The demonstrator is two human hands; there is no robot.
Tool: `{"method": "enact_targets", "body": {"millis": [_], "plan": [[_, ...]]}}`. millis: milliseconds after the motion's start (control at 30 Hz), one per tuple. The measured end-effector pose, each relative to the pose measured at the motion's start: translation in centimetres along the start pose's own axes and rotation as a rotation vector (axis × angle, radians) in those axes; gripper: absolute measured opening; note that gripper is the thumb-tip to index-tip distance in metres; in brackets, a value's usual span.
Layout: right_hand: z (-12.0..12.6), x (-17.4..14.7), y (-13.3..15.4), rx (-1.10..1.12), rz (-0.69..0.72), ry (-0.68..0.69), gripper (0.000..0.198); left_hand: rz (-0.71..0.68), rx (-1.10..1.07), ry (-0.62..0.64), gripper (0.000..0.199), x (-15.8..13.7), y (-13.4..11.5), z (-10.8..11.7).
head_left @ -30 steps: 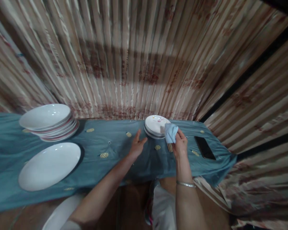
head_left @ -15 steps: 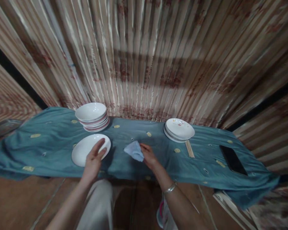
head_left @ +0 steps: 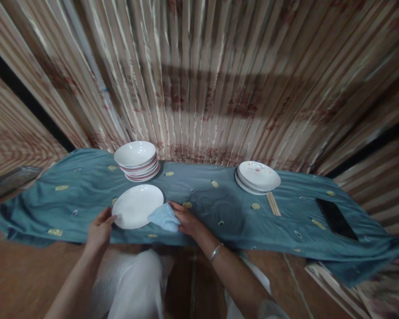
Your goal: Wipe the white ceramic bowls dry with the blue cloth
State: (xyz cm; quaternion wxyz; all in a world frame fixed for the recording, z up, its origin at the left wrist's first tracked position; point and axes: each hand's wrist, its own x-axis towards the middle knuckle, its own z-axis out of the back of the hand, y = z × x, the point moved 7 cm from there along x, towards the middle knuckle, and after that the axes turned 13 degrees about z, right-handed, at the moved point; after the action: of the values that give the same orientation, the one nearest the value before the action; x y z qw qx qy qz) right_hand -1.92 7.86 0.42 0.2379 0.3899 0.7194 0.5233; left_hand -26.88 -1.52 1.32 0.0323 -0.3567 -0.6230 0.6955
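Note:
A white plate lies near the front left of the cloth-covered table. At its left edge is my left hand, thumb over the rim and fingers closed along the outside. My right hand is closed on a light blue cloth, which hangs over the plate's right rim. Behind the plate stands a stack of white bowls with red bands.
To the right is a stack of plates, the top one with a small floral print. Wooden chopsticks lie beside it. A black phone rests near the right end of the blue tablecloth. A pleated curtain hangs behind.
My left hand has moved from above the plate to its left edge and closed on it. My right hand has carried the cloth leftward to the plate's right rim.

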Motion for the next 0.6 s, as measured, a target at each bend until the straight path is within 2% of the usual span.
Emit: {"method": "enact_targets", "body": {"millis": [133, 300, 433, 533, 600], "plan": [[-0.7, -0.4, -0.4, 0.208, -0.115, -0.047, 0.027, 0.013, 0.027, 0.098, 0.043, 0.2, 0.1, -0.4], [-0.1, -1.2, 0.7, 0.266, -0.099, -0.026, 0.025, -0.053, -0.009, 0.159, 0.045, -1.6, 0.2, -1.4], [2.9, -2.3, 2.8, 0.239, -0.019, -0.068, 0.029, -0.086, -0.004, 0.227, 0.053, -4.7, 0.0, -4.0], [6.0, -3.5, 4.8, 0.21, 0.028, -0.101, 0.03, -0.085, -0.005, 0.343, 0.058, -7.5, -0.1, -7.2], [8.4, -4.5, 6.0, 0.181, 0.042, -0.162, 0.029, -0.026, -0.027, 0.392, 0.065, -9.1, 0.2, -9.5]]}}
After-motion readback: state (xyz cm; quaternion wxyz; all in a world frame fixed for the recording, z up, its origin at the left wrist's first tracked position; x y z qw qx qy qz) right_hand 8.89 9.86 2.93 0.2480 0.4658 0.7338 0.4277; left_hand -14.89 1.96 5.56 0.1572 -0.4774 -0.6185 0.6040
